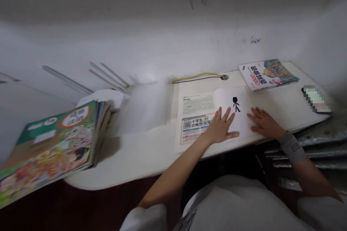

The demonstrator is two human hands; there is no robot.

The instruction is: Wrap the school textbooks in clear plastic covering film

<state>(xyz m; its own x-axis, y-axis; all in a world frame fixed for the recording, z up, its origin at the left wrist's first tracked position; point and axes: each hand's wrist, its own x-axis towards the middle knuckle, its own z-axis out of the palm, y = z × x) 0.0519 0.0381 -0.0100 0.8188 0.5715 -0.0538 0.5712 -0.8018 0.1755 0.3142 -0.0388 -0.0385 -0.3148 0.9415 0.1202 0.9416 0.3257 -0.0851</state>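
A white sheet of paper point(242, 97) with a black stick figure drawn on it lies on the desk. It overlaps the right part of a printed page point(180, 140) with Chinese text and a QR code. My left hand point(221, 126) rests flat with spread fingers at the sheet's lower left, across its edge with the printed page. On the sheet's right edge lies my right hand point(267, 122), fingers stretched out, a grey band round the wrist. Neither hand grips anything. Small dark marks near my right fingers are partly hidden.
A thick stack of books point(54, 144) overhangs the white desk's point(141, 158) left end. Blurred white paper point(146, 104) lies beside it. Thin books point(268, 74) sit at the back right, near a phone point(317, 99). A yellow cable point(195, 75) enters a desk hole.
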